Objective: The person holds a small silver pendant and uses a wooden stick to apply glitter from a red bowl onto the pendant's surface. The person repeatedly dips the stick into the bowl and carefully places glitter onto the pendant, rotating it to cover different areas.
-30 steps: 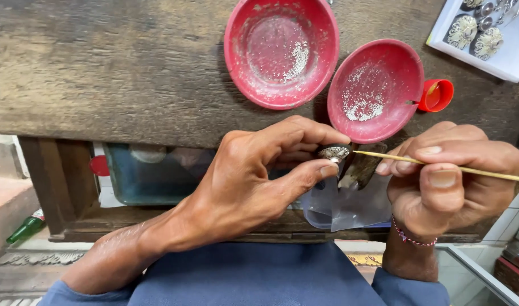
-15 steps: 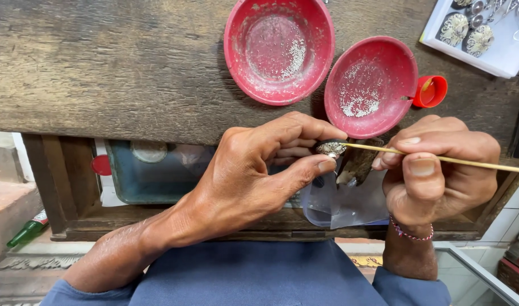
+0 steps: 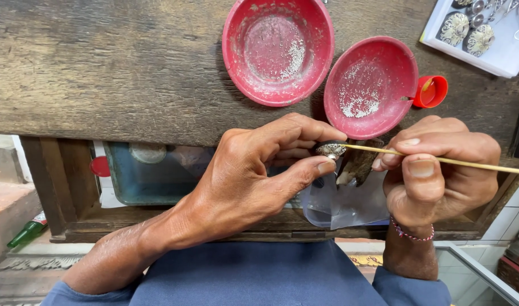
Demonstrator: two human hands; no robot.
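My left hand [image 3: 253, 175] pinches a small silver filigree piece [image 3: 330, 149] between thumb and fingers, just in front of the wooden bench edge. My right hand [image 3: 435, 175] grips a thin wooden stick [image 3: 469, 163] whose tip touches the silver piece. A dark wooden peg [image 3: 358, 164] juts from the bench under the piece. Two red plastic bowls, a larger one [image 3: 277, 51] and a smaller one [image 3: 371, 85], stand on the bench above my hands, each dusted with tiny silver granules.
A small red cap [image 3: 430, 91] sits beside the smaller bowl. A white tray [image 3: 494, 54] with silver ornaments lies at the top right. A clear plastic sheet [image 3: 344, 207] hangs under the peg; a blue-green box [image 3: 140, 181] sits in the drawer space; a green bottle [image 3: 24, 232] lies at the left.
My hands stay almost in place; the stick tip stays on the silver piece, with only slight shifts of the fingers and of the view.
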